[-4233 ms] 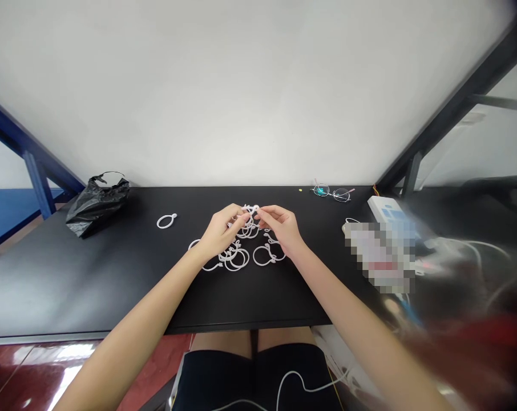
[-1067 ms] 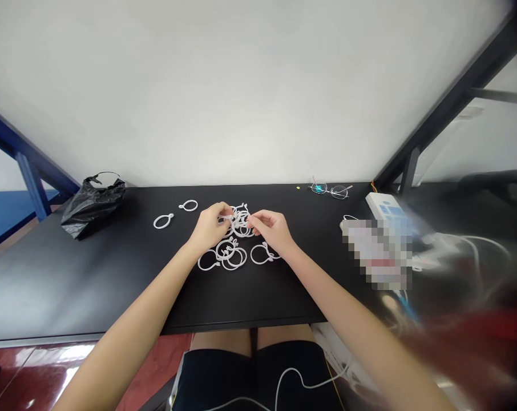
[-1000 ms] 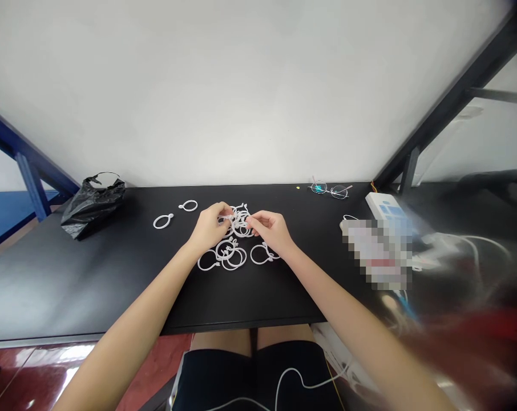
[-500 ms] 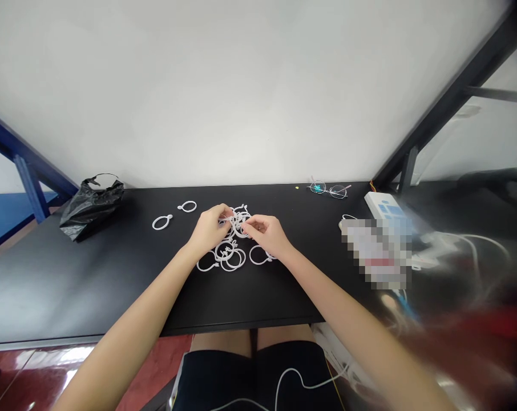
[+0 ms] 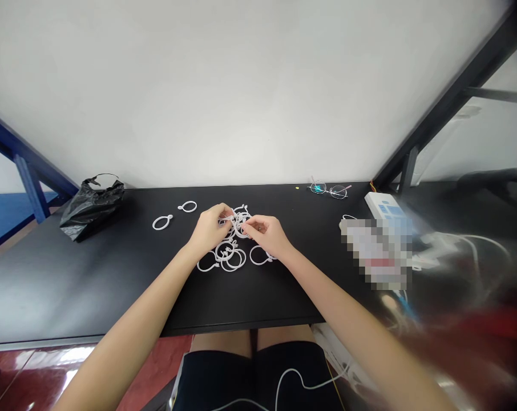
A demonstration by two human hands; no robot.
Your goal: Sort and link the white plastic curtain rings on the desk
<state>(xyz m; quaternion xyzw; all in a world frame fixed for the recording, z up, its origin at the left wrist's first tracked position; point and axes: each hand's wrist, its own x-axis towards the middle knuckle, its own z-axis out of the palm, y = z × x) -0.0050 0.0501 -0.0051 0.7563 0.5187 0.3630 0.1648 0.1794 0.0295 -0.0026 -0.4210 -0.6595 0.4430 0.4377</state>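
Note:
Several white rings with small end tabs (image 5: 233, 260) lie in a loose pile on the black table (image 5: 125, 274). Over the pile's left side, my left hand (image 5: 213, 227) pinches a white ring between thumb and fingers. My right hand (image 5: 267, 233) is closed at the pile's right side, its thumb and fingertips at the white rings; what exactly it grips is too small to tell. One single ring (image 5: 257, 255) lies partly under my right hand. Two separate rings (image 5: 162, 222) (image 5: 187, 206) lie to the left of the pile.
A crumpled black plastic bag (image 5: 93, 205) sits at the back left. Eyeglasses (image 5: 328, 189) lie near the wall. To the right are a white box (image 5: 382, 204), a blurred-out item (image 5: 374, 251), white cables and clear plastic. Blue and black frame bars stand at the sides.

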